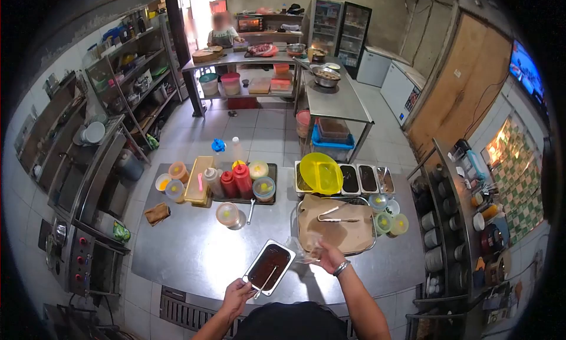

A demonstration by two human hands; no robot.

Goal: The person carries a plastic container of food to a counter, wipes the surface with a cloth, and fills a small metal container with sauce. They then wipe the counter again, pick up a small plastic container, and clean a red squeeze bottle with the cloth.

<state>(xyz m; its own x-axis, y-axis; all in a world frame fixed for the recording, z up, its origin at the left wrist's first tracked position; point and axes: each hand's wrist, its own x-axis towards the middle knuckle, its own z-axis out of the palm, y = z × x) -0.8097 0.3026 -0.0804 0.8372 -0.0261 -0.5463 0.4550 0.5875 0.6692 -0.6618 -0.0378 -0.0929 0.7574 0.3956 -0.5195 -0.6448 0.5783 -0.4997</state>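
Note:
My left hand (238, 295) grips the near left edge of a metal food pan (255, 262), which tilts slightly on the steel table. Dark brown sauce (273, 264) fills part of the pan, and a spoon (266, 281) rests in it with its handle over the near rim. Right of the pan, my right hand (331, 258) is closed on a see-through plastic bag (302, 251); its exact shape and contents are hard to make out. Just beyond that hand lies a tray lined with brown paper (318, 237), with tongs (337, 218) on it.
Squeeze bottles (242, 180) and tubs stand on a dark tray at the back left. A yellow lid (321, 173) leans over steel pans (349, 180). Small lidded tubs (383, 223) sit at the right. Far off, a person (221, 35) stands behind another counter.

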